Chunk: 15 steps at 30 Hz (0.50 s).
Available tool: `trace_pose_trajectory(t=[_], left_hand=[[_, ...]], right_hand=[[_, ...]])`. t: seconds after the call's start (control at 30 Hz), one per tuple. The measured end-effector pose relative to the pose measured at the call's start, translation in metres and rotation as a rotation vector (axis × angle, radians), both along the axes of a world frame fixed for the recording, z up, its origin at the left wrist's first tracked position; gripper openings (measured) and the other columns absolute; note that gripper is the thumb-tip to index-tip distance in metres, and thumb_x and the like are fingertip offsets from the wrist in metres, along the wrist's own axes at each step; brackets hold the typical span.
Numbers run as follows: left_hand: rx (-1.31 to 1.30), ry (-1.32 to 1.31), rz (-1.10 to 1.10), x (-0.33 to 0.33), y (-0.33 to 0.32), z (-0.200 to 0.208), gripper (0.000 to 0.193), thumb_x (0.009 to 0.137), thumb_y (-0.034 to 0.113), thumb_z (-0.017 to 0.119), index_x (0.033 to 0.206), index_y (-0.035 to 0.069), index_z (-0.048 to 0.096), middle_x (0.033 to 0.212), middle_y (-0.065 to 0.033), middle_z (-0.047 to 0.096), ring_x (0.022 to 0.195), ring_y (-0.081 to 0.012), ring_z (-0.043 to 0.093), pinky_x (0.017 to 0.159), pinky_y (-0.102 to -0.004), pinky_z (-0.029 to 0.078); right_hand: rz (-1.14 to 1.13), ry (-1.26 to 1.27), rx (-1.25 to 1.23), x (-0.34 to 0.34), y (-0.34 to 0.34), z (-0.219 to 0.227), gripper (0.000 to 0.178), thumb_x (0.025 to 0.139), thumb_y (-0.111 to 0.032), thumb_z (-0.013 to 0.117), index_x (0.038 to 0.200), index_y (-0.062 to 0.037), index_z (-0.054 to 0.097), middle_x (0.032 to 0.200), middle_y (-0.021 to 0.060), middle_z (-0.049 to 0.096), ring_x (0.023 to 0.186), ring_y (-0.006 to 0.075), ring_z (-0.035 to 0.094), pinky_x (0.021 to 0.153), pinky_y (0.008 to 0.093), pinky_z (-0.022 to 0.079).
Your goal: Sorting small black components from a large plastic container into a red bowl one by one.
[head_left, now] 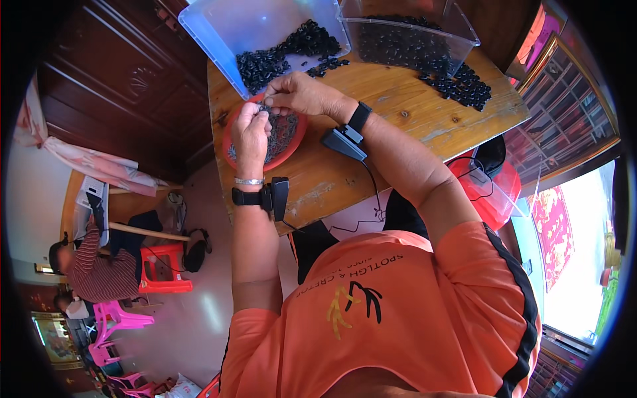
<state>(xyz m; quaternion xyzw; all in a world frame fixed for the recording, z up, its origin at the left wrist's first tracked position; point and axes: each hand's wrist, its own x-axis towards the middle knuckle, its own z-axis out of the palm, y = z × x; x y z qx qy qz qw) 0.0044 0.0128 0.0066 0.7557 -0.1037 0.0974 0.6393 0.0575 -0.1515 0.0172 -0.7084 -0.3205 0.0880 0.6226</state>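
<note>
My left hand (251, 136) is closed over a red bowl (292, 151), thumb pressed against the curled fingers. My right hand (302, 95) comes in from the right, its thumb and fingertips pinched together close to the left thumb. Whatever lies between the fingertips is too small and too covered to name. Small thin grey pieces (282, 136) fill the bowl under both hands. Just beyond the hands, small shiny black pieces (262, 68) lie heaped in a translucent plastic bin (222, 50) tipped toward me.
A clear bin (464, 36) at the back right holds more black pieces, with a loose pile (464, 89) before it on the wooden table (391, 99). Cables hang from my wrist devices. At left, another person (109, 265) sits near a red stool (162, 268) and pink stools (119, 317).
</note>
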Motion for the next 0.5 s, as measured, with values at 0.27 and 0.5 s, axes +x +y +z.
trace_pose_trajectory(t=[0.27,0.5], left_hand=[[0.331,-0.149,0.103,0.008,0.01,-0.011,0.011,0.085,0.01,0.05,0.081,0.002,0.055,0.062,0.0015,0.047,0.056,-0.0059,0.042,0.05,-0.022,0.035],[0.32,-0.21,0.057,0.008,0.006,-0.011,0.011,0.084,0.01,0.049,0.081,0.001,0.055,0.061,0.0009,0.047,0.055,-0.006,0.041,0.049,-0.0216,0.035]], right_hand=[[-0.157,-0.433,-0.256,-0.004,0.002,0.0,0.013,0.084,-0.013,0.059,0.089,-0.0019,0.061,0.072,0.0078,0.065,0.067,0.016,0.061,0.065,0.0291,0.049],[-0.193,-0.513,-0.26,-0.005,0.002,-0.002,0.016,0.081,-0.018,0.058,0.086,-0.0034,0.062,0.075,0.0143,0.065,0.07,0.0288,0.062,0.066,0.0347,0.049]])
